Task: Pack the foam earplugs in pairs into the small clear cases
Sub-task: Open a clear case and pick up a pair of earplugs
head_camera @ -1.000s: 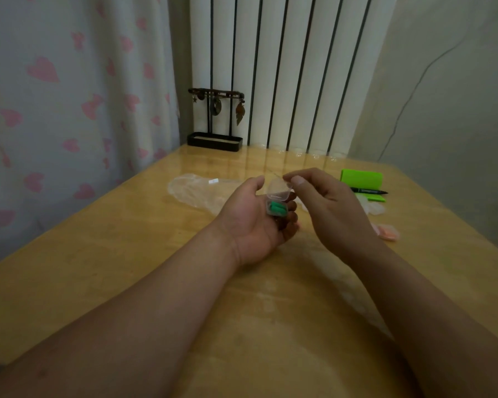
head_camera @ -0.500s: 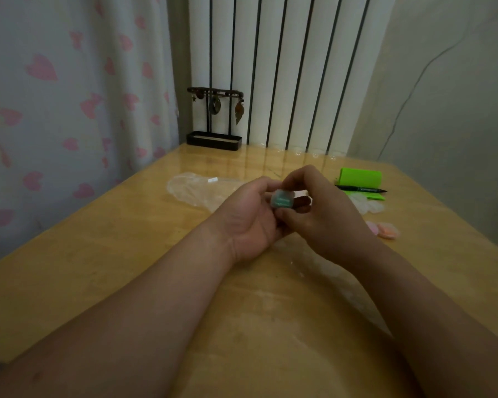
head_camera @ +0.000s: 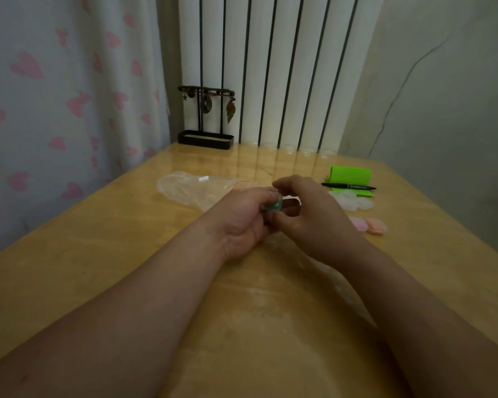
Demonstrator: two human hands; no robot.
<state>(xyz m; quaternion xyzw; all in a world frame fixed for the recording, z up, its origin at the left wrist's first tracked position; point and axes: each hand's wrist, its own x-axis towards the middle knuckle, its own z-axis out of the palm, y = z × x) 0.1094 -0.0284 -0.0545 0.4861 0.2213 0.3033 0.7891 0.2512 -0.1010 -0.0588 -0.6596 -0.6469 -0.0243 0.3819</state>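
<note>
Above the middle of the wooden table (head_camera: 98, 254), my left hand (head_camera: 243, 218) grips a small clear case (head_camera: 271, 205) with green earplugs inside. Its thumb lies over the top of the case. My right hand (head_camera: 305, 214) curls its fingers round the case's right side, thumb underneath. Most of the case is hidden between the two hands. Two cases holding pink earplugs (head_camera: 368, 224) lie on the table to the right. A few empty clear cases (head_camera: 351, 201) sit just behind them.
A clear plastic bag (head_camera: 193, 189) lies flat behind my left hand. A green pad (head_camera: 350, 176) and a black pen (head_camera: 348, 185) lie at the back right. A black jewellery stand (head_camera: 206, 136) stands at the far edge by the radiator.
The case's lid stood open a second ago with my right hand at its edge. Both hands have since closed round the case and the lid is down.
</note>
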